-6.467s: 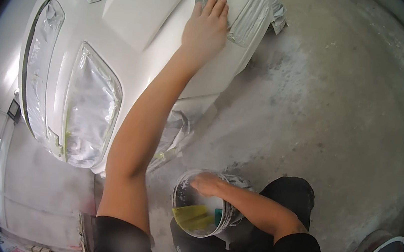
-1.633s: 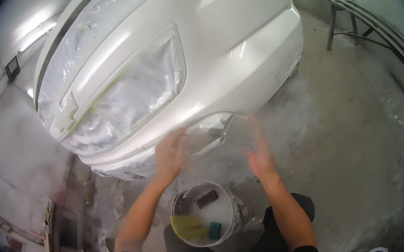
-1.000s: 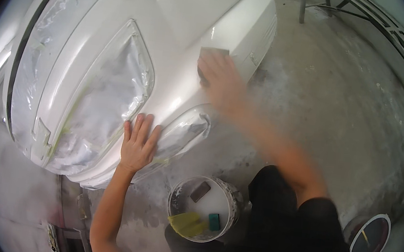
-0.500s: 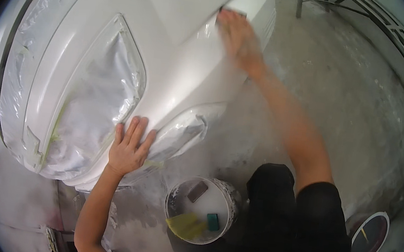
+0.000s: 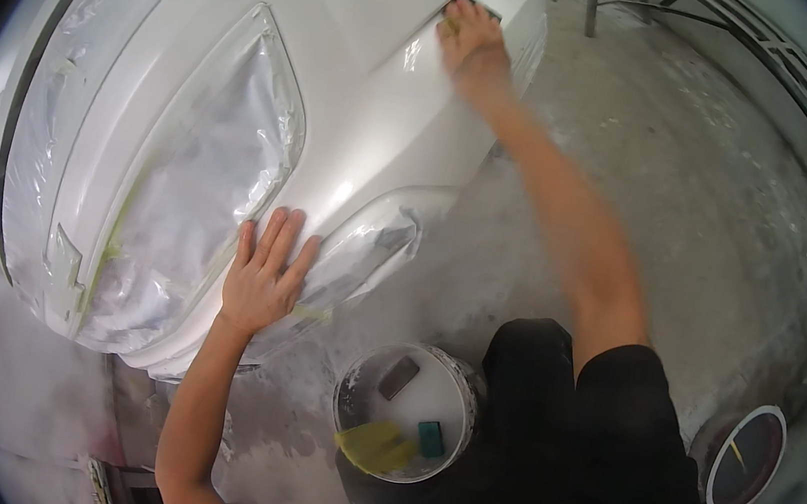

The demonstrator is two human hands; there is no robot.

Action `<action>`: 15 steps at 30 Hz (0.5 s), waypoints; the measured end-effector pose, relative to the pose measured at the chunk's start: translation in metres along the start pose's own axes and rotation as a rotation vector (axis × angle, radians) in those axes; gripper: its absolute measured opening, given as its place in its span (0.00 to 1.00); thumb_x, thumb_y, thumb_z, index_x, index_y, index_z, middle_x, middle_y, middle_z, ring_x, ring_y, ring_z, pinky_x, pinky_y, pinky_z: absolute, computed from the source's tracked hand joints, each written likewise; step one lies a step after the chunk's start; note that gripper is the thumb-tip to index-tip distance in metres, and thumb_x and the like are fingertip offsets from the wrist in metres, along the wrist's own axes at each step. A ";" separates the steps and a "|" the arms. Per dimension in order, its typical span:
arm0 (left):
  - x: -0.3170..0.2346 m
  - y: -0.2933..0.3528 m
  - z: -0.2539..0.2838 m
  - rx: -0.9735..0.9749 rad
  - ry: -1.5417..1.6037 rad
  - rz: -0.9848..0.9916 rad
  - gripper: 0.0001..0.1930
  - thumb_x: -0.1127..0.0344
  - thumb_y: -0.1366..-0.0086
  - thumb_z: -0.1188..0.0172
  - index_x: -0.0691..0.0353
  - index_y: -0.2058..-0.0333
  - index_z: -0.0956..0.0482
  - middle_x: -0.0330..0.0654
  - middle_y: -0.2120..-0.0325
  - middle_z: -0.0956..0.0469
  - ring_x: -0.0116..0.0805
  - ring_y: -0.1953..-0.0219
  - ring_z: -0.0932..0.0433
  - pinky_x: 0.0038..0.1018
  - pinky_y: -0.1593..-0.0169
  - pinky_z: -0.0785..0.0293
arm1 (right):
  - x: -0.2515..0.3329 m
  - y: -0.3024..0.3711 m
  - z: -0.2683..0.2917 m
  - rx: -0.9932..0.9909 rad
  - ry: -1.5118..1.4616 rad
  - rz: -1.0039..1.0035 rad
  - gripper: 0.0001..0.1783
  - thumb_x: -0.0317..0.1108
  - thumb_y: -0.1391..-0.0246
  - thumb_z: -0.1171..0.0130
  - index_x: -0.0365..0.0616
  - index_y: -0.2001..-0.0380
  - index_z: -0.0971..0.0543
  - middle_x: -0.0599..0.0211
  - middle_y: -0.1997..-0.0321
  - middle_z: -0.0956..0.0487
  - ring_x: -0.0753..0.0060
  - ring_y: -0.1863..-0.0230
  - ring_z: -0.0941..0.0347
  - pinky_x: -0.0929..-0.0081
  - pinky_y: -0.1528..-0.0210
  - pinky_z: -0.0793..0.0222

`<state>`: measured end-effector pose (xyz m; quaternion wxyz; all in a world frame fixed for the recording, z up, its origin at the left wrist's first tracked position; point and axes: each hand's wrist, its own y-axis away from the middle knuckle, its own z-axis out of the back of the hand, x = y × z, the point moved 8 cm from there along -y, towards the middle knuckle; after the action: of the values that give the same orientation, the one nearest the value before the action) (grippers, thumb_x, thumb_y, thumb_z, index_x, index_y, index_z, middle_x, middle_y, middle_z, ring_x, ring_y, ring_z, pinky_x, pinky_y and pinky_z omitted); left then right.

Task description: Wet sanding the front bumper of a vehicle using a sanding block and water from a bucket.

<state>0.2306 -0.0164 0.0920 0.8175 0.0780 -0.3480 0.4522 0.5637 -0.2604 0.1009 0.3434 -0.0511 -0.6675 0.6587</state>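
The white front end of a car body [image 5: 376,148] fills the upper left, its light openings covered with clear masking film [image 5: 208,158]. My left hand [image 5: 264,280] lies flat on the white panel between two filmed openings, fingers spread, holding nothing. Farther off to the right, my right hand [image 5: 474,49] presses a thin dark sanding pad [image 5: 494,13] against the panel beside a crease. Only the pad's dark edges show past the fingers; most of it is hidden under them.
Below the car stands a white bucket [image 5: 472,391] of cloudy water, with a brown block [image 5: 398,378], a green block [image 5: 431,439] and a yellow cloth [image 5: 374,448]. Another round container [image 5: 769,488] sits at the lower right. A metal frame [image 5: 798,74] curves along the far right.
My right hand has slid a little farther up the panel with the pad. My left hand keeps its place on the car while the whole view shifts slightly.
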 end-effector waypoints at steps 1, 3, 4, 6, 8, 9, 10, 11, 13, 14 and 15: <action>0.004 0.015 0.002 0.021 -0.009 0.020 0.31 0.63 0.32 0.40 0.48 0.29 0.27 0.52 0.23 0.34 0.52 0.20 0.39 0.60 0.21 0.49 | 0.041 0.024 -0.024 0.194 0.093 0.056 0.21 0.34 0.35 0.40 0.39 0.41 0.18 0.49 0.28 0.23 0.40 0.26 0.30 0.46 0.22 0.40; 0.010 0.035 0.003 0.055 0.001 0.056 0.31 0.63 0.32 0.39 0.47 0.29 0.28 0.51 0.23 0.35 0.52 0.19 0.39 0.60 0.21 0.48 | 0.126 0.079 0.000 0.112 -0.208 0.093 0.21 0.32 0.36 0.39 0.41 0.41 0.19 0.50 0.29 0.22 0.41 0.28 0.28 0.42 0.24 0.38; 0.009 0.031 0.003 0.046 0.003 0.053 0.31 0.63 0.32 0.39 0.47 0.29 0.28 0.51 0.23 0.35 0.52 0.19 0.39 0.60 0.21 0.48 | 0.121 0.077 0.008 0.104 -0.201 0.176 0.21 0.32 0.37 0.39 0.41 0.41 0.19 0.50 0.31 0.21 0.41 0.28 0.28 0.42 0.25 0.36; 0.006 0.021 0.006 0.007 -0.006 0.032 0.32 0.63 0.32 0.38 0.47 0.29 0.28 0.51 0.23 0.35 0.52 0.19 0.39 0.59 0.21 0.48 | 0.076 0.057 0.009 0.093 -0.182 0.256 0.21 0.32 0.36 0.40 0.42 0.40 0.20 0.50 0.32 0.21 0.42 0.29 0.27 0.44 0.26 0.34; 0.000 0.008 0.005 -0.010 0.010 0.020 0.32 0.63 0.33 0.38 0.47 0.29 0.28 0.50 0.23 0.35 0.51 0.19 0.40 0.59 0.21 0.48 | -0.002 0.008 0.007 0.071 -0.133 0.127 0.23 0.35 0.32 0.44 0.40 0.36 0.21 0.49 0.30 0.21 0.41 0.29 0.27 0.45 0.26 0.33; 0.001 0.005 0.005 -0.014 0.012 0.020 0.32 0.63 0.33 0.38 0.47 0.29 0.28 0.50 0.22 0.35 0.51 0.19 0.40 0.59 0.21 0.48 | -0.025 -0.013 0.010 0.040 -0.109 -0.002 0.25 0.37 0.29 0.48 0.39 0.34 0.22 0.48 0.30 0.22 0.38 0.30 0.27 0.45 0.27 0.33; 0.002 0.002 0.003 -0.020 0.017 0.014 0.32 0.63 0.33 0.38 0.47 0.29 0.28 0.50 0.22 0.35 0.51 0.19 0.40 0.59 0.21 0.48 | -0.027 -0.015 0.003 0.015 0.045 -0.023 0.26 0.37 0.29 0.47 0.38 0.33 0.22 0.48 0.28 0.23 0.38 0.29 0.28 0.44 0.26 0.34; 0.002 -0.001 0.002 -0.022 0.011 0.014 0.32 0.63 0.33 0.38 0.47 0.29 0.28 0.50 0.22 0.35 0.51 0.19 0.40 0.59 0.20 0.48 | -0.025 -0.010 -0.008 -0.005 0.202 -0.045 0.27 0.37 0.29 0.47 0.37 0.32 0.23 0.47 0.27 0.24 0.38 0.28 0.28 0.43 0.25 0.35; 0.006 0.018 0.001 0.011 -0.006 0.036 0.32 0.63 0.33 0.38 0.47 0.29 0.28 0.50 0.22 0.35 0.50 0.19 0.40 0.59 0.20 0.48 | 0.031 0.042 -0.039 0.148 0.036 -0.155 0.27 0.39 0.29 0.45 0.37 0.32 0.23 0.47 0.26 0.26 0.41 0.25 0.30 0.44 0.22 0.39; 0.010 0.030 0.001 0.025 -0.001 0.057 0.32 0.64 0.33 0.39 0.47 0.29 0.28 0.50 0.22 0.35 0.51 0.19 0.40 0.59 0.20 0.48 | 0.093 0.078 -0.029 0.123 -0.081 -0.011 0.26 0.38 0.30 0.43 0.38 0.34 0.22 0.47 0.27 0.24 0.42 0.26 0.30 0.44 0.22 0.40; 0.010 0.034 0.001 0.025 0.010 0.066 0.31 0.64 0.33 0.39 0.47 0.30 0.27 0.50 0.22 0.35 0.51 0.19 0.40 0.59 0.21 0.48 | 0.134 0.102 -0.010 0.091 -0.179 0.132 0.25 0.38 0.32 0.42 0.38 0.35 0.21 0.46 0.29 0.23 0.42 0.27 0.29 0.44 0.22 0.41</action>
<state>0.2069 0.0094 0.0934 0.8031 0.0743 -0.3405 0.4834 0.4283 -0.1689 0.0588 0.2402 -0.0200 -0.6601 0.7115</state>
